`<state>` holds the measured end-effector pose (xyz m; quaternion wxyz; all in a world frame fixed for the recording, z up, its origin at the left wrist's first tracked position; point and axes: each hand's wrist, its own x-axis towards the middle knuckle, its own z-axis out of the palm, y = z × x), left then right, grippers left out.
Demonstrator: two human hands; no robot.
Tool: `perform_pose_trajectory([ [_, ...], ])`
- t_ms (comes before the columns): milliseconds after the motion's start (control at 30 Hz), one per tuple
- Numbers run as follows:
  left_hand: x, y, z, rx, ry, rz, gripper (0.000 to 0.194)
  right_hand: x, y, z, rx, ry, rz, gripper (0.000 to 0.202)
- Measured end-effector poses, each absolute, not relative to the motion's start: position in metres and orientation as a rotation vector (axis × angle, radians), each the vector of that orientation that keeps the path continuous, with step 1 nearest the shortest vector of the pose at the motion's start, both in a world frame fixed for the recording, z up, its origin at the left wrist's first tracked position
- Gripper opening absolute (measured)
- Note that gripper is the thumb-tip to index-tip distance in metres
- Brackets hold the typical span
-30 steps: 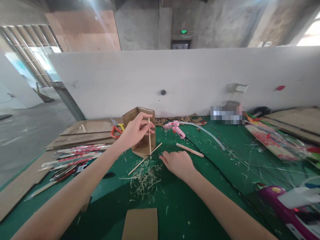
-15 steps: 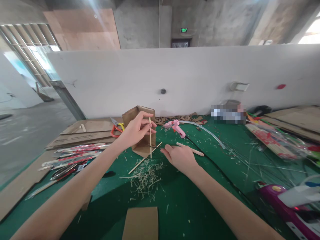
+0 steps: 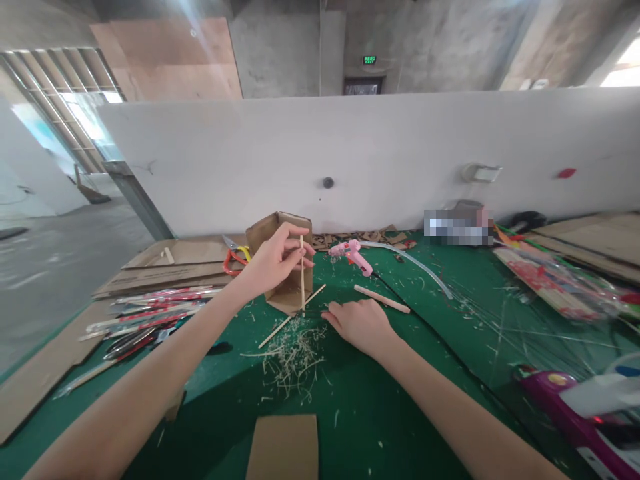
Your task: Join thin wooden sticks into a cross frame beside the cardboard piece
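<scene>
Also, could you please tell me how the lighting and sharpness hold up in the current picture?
Head view: a pale glare streak crosses the top left, and the window at upper right looks washed out; a dark shadow lies on the green table below the left forearm; the plastic packets look soft, and a pixelated patch hides what is beneath it.

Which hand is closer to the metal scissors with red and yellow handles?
Left. The left hand is just right of the scissors; the right hand is farther right and nearer the wearer.
</scene>
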<state>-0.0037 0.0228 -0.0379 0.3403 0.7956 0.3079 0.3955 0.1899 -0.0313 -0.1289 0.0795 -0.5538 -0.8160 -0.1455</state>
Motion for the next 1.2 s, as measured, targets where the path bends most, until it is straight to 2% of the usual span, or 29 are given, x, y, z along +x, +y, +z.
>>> perform_pose_trajectory([
  [1200, -0.0063, 0.0243, -0.0396, 2.127, 0.771, 0.997, 0.025, 0.1938, -0.0269, -0.1291, -1.675, -2.385, -0.498, 0.049],
])
